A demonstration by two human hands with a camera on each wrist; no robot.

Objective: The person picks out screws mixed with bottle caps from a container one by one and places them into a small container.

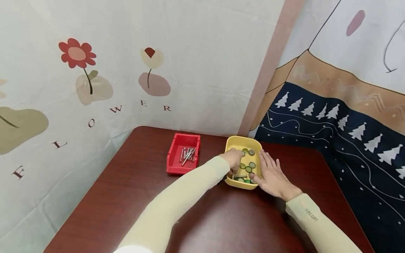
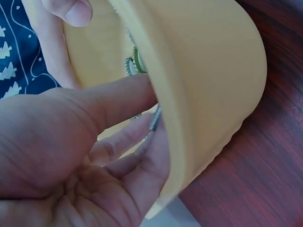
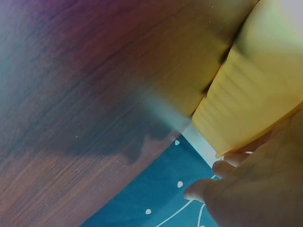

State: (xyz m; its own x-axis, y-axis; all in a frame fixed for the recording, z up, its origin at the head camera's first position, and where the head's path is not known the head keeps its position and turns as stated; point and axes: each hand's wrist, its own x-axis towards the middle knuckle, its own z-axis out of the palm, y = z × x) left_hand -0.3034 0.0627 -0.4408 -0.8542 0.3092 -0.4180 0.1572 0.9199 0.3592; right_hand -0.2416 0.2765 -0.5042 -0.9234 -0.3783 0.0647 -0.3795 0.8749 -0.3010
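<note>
A yellow bin point(image 1: 243, 140) holds several bottle caps point(image 1: 249, 169) and a slim metal piece point(image 1: 239, 176). My left hand point(image 1: 233, 159) reaches over its left rim, fingers bent down inside. In the left wrist view, a ridged, threaded-looking silver piece point(image 2: 155, 118) lies where thumb and fingers come together; the rim hides the thumb tip, so a grip on it cannot be confirmed. My right hand point(image 1: 274, 176) rests along the right rim, fingers extended and thumb over the front corner. In the right wrist view its fingers point(image 3: 225, 168) lie against the bin's outside.
A red bin point(image 1: 172, 168) stands left of the yellow one, with several silver screws point(image 1: 188, 154) in it. Both are on the dark red-brown table point(image 1: 221, 218), near its back edge. Printed cloths point(image 1: 202, 70) hang behind and to the right.
</note>
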